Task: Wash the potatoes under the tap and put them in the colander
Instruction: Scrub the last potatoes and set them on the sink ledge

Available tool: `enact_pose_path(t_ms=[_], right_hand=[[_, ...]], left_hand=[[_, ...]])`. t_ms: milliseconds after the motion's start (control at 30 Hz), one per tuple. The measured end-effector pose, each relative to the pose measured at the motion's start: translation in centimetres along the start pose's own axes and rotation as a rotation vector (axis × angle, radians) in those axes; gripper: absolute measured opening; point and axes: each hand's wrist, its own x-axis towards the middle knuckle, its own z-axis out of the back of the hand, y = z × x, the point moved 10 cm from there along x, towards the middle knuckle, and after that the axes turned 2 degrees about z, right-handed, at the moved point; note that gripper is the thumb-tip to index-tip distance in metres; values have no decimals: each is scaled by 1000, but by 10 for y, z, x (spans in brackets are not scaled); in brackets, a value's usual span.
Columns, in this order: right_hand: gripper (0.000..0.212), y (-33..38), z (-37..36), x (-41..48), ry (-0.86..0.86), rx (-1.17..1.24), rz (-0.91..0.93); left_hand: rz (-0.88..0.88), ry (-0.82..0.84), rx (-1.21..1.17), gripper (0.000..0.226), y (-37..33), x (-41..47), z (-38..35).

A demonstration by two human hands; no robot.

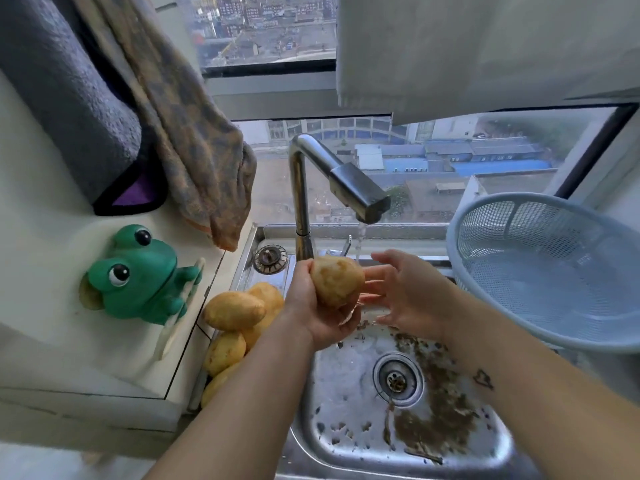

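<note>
My left hand (311, 306) holds a yellow-brown potato (337, 280) from below, fingers curled round it, over the steel sink (346, 427). A thin stream of water falls from the tap (360, 192) just behind the potato. My right hand (405, 292) is beside the potato on its right, fingers straight and spread, fingertips near or touching it. Several more potatoes (235, 311) lie piled on the sink's left ledge. The pale blue colander (554, 271) stands tilted at the sink's right edge and looks empty.
Brown dirt covers the sink floor around the drain (398, 379). A green frog figure (138, 275) sits on the white counter at left. Towels (194, 150) hang above it. A sink plug (270, 258) lies behind the potato pile. A window is straight ahead.
</note>
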Motion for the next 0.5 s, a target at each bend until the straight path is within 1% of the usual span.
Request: enact_pose_path(t_ms=[67, 100, 167, 267, 300, 400, 433, 500], right_hand=[[28, 6, 13, -1, -80, -68, 45], [28, 8, 16, 0, -95, -91, 61], [30, 11, 16, 3, -84, -98, 92], [24, 22, 16, 6, -88, -39, 188], [27, 23, 17, 5, -82, -9, 200], [55, 20, 23, 4, -38, 91, 167], [55, 18, 27, 3, -54, 128, 154], [40, 16, 33, 2, -72, 189, 165]], left_hand=[[25, 26, 87, 47, 1, 0, -12], [43, 42, 132, 45, 2, 0, -19], [69, 89, 189, 43, 4, -3, -36], [100, 182, 230, 53, 4, -3, -57], [110, 207, 232, 53, 4, -5, -62], [114, 275, 241, 58, 0, -8, -73], [110, 276, 259, 59, -2, -9, -75], [104, 243, 306, 60, -5, -7, -77]])
